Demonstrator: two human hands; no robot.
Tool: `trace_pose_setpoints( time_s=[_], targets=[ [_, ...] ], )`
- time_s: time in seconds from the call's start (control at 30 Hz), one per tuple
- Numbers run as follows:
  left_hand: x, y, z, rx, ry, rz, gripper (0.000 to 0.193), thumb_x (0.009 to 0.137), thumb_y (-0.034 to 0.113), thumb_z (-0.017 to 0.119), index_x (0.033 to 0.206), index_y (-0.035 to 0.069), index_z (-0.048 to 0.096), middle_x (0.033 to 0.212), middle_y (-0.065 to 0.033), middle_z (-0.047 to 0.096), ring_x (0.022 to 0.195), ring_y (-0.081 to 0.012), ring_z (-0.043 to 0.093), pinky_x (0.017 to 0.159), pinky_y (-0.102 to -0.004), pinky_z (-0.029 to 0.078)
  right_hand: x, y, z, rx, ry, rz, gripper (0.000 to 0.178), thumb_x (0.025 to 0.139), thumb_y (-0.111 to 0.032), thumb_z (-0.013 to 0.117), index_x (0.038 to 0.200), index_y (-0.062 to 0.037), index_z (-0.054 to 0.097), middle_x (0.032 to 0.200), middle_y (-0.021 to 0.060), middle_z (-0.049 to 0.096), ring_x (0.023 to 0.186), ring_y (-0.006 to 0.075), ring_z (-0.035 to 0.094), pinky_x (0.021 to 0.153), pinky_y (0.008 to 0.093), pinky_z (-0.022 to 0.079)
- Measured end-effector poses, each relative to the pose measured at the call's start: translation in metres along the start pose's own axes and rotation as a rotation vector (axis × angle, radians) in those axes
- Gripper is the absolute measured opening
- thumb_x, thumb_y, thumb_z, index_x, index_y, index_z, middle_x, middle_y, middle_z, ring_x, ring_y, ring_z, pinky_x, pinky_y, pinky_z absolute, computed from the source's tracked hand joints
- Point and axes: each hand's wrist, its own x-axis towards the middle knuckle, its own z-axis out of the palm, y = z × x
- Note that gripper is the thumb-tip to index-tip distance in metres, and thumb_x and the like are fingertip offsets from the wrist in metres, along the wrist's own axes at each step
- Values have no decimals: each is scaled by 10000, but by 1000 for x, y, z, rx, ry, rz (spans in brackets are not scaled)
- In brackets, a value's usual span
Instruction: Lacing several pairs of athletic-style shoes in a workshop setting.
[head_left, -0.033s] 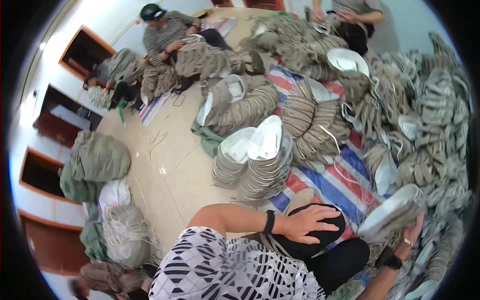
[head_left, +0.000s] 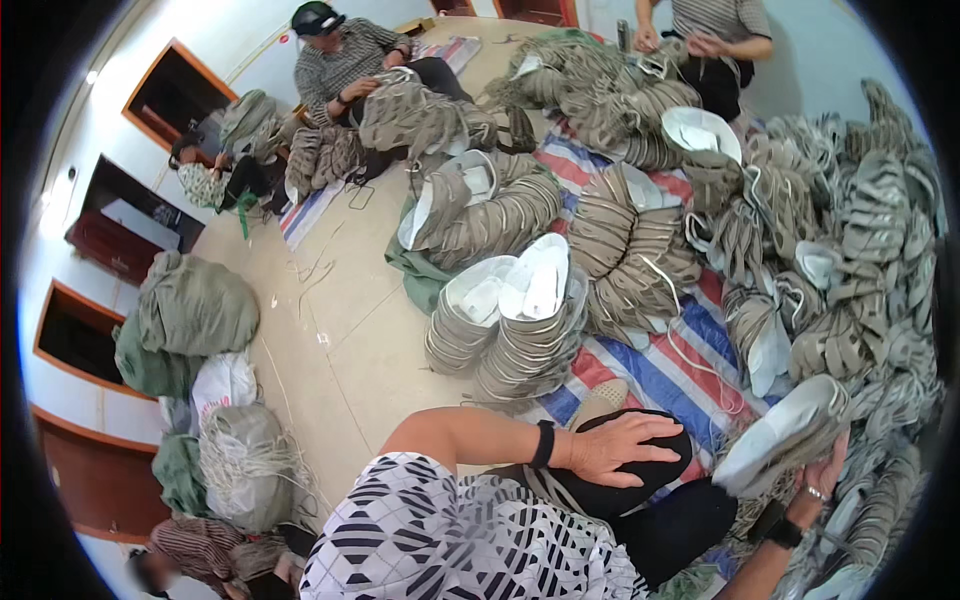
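My left hand (head_left: 625, 450) lies flat on my black-clad knee, fingers stretched and a little apart, holding nothing. On the right, my right hand (head_left: 828, 462) is closed around the outer side of a bundle of shoe uppers (head_left: 785, 437), grey-brown with a white lining facing up. The bundle is tilted, beside the big heap of similar uppers (head_left: 870, 330). Part of my right fingers is hidden behind it. In front of my knees, two nested stacks of uppers (head_left: 505, 345) stand on the floor with white oval tops.
More stacked uppers (head_left: 630, 245) rest on a red, white and blue striped sheet (head_left: 660, 385). Full sacks (head_left: 200, 305) line the left wall. A person in a cap (head_left: 350, 70) handles uppers at the back left; another person (head_left: 715, 40) works at the back right.
The bundle in my right hand has turned slightly, showing more of its white side. My left hand stays on my knee. The whole view has shifted a little.
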Motion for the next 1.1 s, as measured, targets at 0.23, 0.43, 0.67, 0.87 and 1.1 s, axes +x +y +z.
trace_pose_setpoints(
  time_s=[0.23,0.43,0.67,0.87,1.1],
  targets=[
    [-1,38,-19,-346,73,-411,559,910,235,566,1404,52,378,1393,-207,425,1300,-375,398,1081,-434,326,-147,10,204,-848,-174,-317,489,776,-77,657,1238,-11,514,1174,70,578,1053,190,555,943,307,429],
    [33,65,-44,-110,398,-168,796,814,486,650,1412,51,353,1380,-198,407,1272,-384,399,1045,-456,366,-176,73,283,-1240,-358,-364,387,805,-132,636,1145,27,541,1031,144,598,974,259,568,893,365,438],
    [20,41,-33,-82,199,-213,775,721,361,740,1367,75,419,1345,-201,437,1219,-393,432,1021,-468,379,-161,78,261,-1435,-688,-478,342,853,-166,592,1139,20,584,1007,210,622,935,358,595,827,412,456],
    [26,13,-19,-4,208,-218,764,706,335,726,1360,72,430,1317,-230,452,1237,-404,411,1024,-466,372,-145,81,230,-1299,-473,-356,212,886,-152,611,992,29,634,834,91,623,762,157,573,712,285,456],
    [38,78,12,144,122,-458,937,637,415,794,1410,109,361,1445,-233,297,1342,-449,265,983,-620,352,-149,107,171,-751,-188,-228,161,933,-164,608,934,-9,651,882,-4,628,799,70,535,706,227,435]
  ],
)
